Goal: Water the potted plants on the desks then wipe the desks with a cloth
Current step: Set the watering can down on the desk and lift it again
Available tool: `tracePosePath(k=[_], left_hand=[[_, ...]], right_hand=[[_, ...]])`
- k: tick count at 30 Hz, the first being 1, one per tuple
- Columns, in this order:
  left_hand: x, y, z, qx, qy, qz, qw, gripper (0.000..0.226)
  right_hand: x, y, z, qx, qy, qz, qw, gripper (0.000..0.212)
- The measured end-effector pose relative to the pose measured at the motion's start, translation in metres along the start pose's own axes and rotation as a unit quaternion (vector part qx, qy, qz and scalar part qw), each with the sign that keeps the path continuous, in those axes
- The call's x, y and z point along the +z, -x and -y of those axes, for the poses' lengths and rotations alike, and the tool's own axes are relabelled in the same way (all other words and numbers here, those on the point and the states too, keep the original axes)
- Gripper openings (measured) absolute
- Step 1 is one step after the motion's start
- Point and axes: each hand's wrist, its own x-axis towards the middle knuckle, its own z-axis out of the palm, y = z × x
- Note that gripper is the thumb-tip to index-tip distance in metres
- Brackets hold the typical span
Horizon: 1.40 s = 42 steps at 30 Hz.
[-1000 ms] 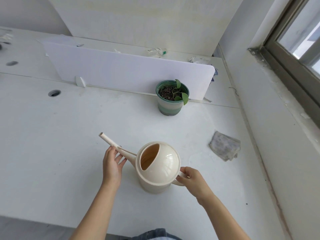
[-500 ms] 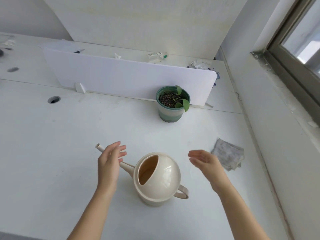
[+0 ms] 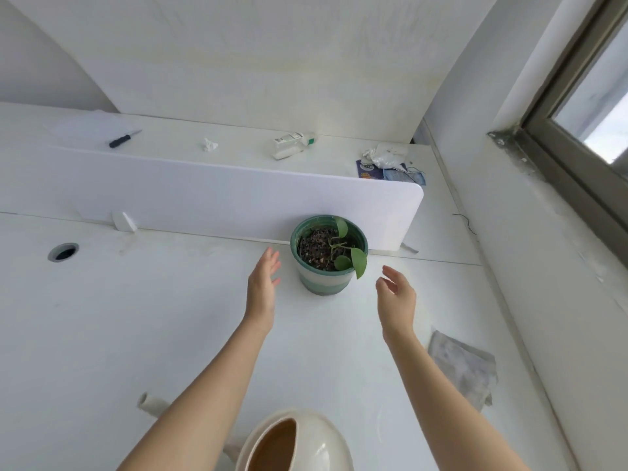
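Note:
A green and white pot [image 3: 324,280] with dark soil and a small leafy plant [image 3: 350,260] stands on the white desk [image 3: 119,317] against a low white divider. My left hand [image 3: 263,287] hovers just left of the pot with straight fingers, not touching it. My right hand [image 3: 396,295] hovers just right of it, fingers loosely bent, holding nothing. The cream watering can [image 3: 306,443] sits on the desk near me, at the bottom edge, its spout [image 3: 149,402] pointing left. A crumpled grey cloth [image 3: 462,365] lies on the desk to the right.
The divider [image 3: 221,202] separates this desk from a far one that holds a knife [image 3: 124,139], a small bottle [image 3: 292,144] and crumpled wrappers [image 3: 390,164]. A cable hole [image 3: 63,252] is at the left. A wall and window sill [image 3: 543,171] bound the right side.
Both hands let go of the watering can and moved forward to either side of the pot. The view has come closer to the pot, so the can now sits at the bottom edge.

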Motion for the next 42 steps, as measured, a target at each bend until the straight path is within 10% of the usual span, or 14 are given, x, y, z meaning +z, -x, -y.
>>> tracePosePath(k=[33, 39, 42], left_hand=[[0.053, -0.051, 0.032, -0.006, 0.03, -0.01, 0.999, 0.045], [0.058, -0.048, 0.04, -0.037, 0.005, 0.006, 0.999, 0.089], [0.061, -0.037, 0.042, -0.014, -0.003, 0.004, 1.0, 0.063]], right_hand=[[0.07, -0.018, -0.021, 0.043, -0.15, 0.003, 0.988, 0.06], [0.077, -0.02, -0.015, 0.069, -0.205, 0.032, 0.976, 0.047], [0.075, -0.03, -0.013, 0.091, -0.211, 0.039, 0.972, 0.048]])
